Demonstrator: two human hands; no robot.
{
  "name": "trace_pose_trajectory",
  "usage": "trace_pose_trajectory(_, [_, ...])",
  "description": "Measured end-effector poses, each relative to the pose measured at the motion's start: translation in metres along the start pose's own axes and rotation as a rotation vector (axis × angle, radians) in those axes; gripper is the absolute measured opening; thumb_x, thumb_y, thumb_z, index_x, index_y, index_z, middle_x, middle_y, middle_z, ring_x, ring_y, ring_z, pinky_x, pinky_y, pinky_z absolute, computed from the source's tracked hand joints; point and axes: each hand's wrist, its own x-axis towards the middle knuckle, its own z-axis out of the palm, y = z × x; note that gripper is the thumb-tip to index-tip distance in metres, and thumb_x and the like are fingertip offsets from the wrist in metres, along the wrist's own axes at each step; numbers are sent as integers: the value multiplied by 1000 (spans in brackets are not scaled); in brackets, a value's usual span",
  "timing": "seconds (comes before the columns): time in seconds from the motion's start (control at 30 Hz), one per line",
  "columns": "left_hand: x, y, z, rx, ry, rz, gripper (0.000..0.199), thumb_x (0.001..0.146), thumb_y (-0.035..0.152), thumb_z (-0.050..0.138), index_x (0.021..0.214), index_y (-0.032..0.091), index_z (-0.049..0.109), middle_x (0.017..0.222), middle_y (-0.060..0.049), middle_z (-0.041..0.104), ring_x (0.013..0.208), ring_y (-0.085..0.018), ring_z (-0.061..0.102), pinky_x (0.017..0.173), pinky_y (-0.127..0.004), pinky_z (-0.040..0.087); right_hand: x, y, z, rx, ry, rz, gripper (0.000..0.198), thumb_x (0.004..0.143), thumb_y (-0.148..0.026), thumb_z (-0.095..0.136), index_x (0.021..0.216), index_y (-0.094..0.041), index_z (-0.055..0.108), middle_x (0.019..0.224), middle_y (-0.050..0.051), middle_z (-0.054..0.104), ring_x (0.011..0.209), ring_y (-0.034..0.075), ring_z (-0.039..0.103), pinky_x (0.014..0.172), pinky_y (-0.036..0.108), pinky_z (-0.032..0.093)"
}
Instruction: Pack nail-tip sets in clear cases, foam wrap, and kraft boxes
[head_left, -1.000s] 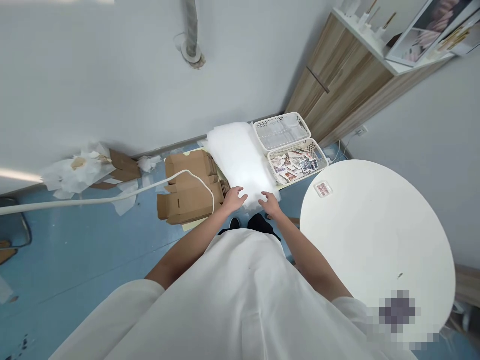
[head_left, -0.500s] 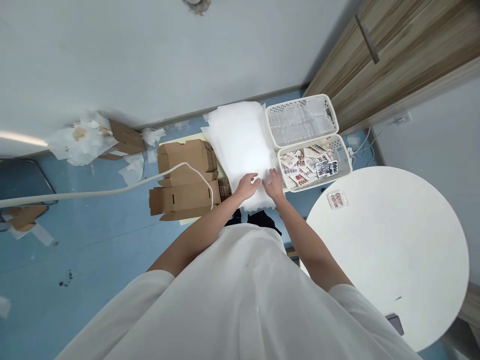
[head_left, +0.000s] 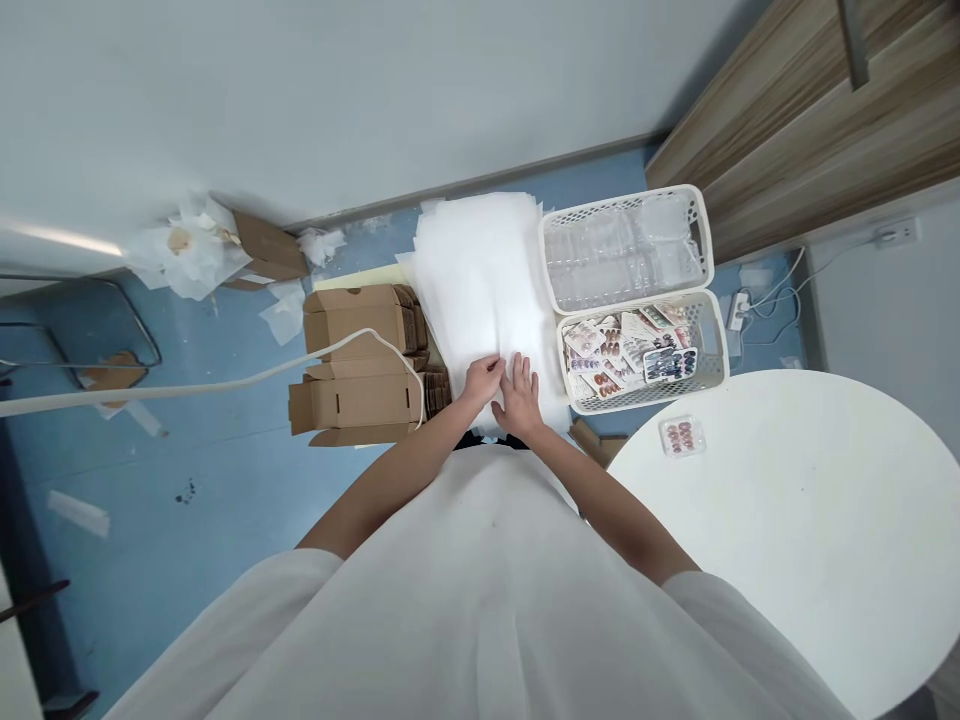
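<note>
A stack of thin white sheets (head_left: 480,250), perhaps packing foam, lies in front of me. My left hand (head_left: 484,382) is at its near part with thumb and fingers pinched together; what they hold, if anything, I cannot make out. Beside it, my right hand (head_left: 520,398) rests on the top sheet with fingers stretched and spread, close to the left fingertips. A faint crease runs up the sheet from between the hands.
Flattened cardboard boxes (head_left: 360,400) lie left of the stack, crossed by a white cable (head_left: 262,378). To the right stand a basket of clear plastic cases (head_left: 551,280) and a basket of press-on nail packs (head_left: 712,375). A round white table (head_left: 810,520) carries one small nail pack (head_left: 682,436).
My right hand has come left and slightly nearer to me, beside the left. The left fingers have closed into a pinch. The camera view has shifted a little.
</note>
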Motion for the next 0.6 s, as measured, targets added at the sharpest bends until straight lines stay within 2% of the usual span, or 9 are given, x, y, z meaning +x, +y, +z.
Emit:
trace_pose_trajectory(0.07, [2, -1, 0, -14, 31, -25, 23, 76, 36, 49, 69, 16, 60, 61, 1, 54, 65, -13, 50, 61, -24, 41, -1, 0, -5, 44, 2, -19, 71, 72, -20, 53, 137, -16, 24, 149, 11, -10, 135, 31, -12, 105, 55, 8])
trace_pose_trajectory(0.17, [5, -3, -1, -34, 53, -56, 24, 77, 36, 48, 70, 16, 60, 60, 1, 53, 63, -12, 49, 61, -25, 41, 2, 5, -13, 170, 82, -4, 57, 74, -25, 53, 129, -22, 39, 150, 6, -2, 136, 30, -6, 106, 53, 11])
trace_pose_trajectory(0.23, [6, -3, -2, -45, 57, -71, 25, 78, 37, 46, 72, 16, 60, 61, 0, 53, 62, -12, 49, 61, -25, 42, 6, 9, -18, 268, 167, 46, 52, 76, -27, 51, 127, -23, 41, 149, 6, 7, 137, 27, 5, 106, 49, 17])
trace_pose_trajectory(0.3, [7, -3, -4, -57, 58, -73, 26, 80, 37, 45, 73, 17, 59, 62, 0, 53, 61, -12, 49, 60, -25, 42, 12, 13, -23, 373, 233, 100, 55, 76, -30, 52, 129, -22, 37, 146, 9, 18, 133, 24, 21, 104, 44, 26])
trace_pose_trajectory(0.37, [6, -3, -6, -57, 57, -52, 25, 80, 37, 44, 72, 17, 57, 63, 1, 51, 59, -11, 48, 59, -25, 42, 19, 14, -28, 466, 263, 137, 60, 76, -32, 53, 131, -20, 33, 139, 12, 31, 122, 22, 38, 98, 39, 36])
trace_pose_trajectory(0.43, [5, -2, -8, -39, 58, -13, 24, 81, 36, 44, 72, 17, 57, 62, 1, 51, 59, -11, 48, 59, -24, 42, 27, 14, -34, 525, 262, 133, 57, 75, -34, 55, 128, -20, 37, 130, 11, 43, 112, 21, 47, 92, 36, 42])
trace_pose_trajectory(0.6, [-3, -1, -10, -11, 52, 52, 24, 82, 34, 45, 82, 16, 60, 70, -2, 59, 67, -13, 55, 65, -26, 44, 43, 12, -42, 495, 218, 67, 38, 74, -27, 55, 111, -19, 55, 116, 7, 56, 109, 20, 51, 96, 35, 39])
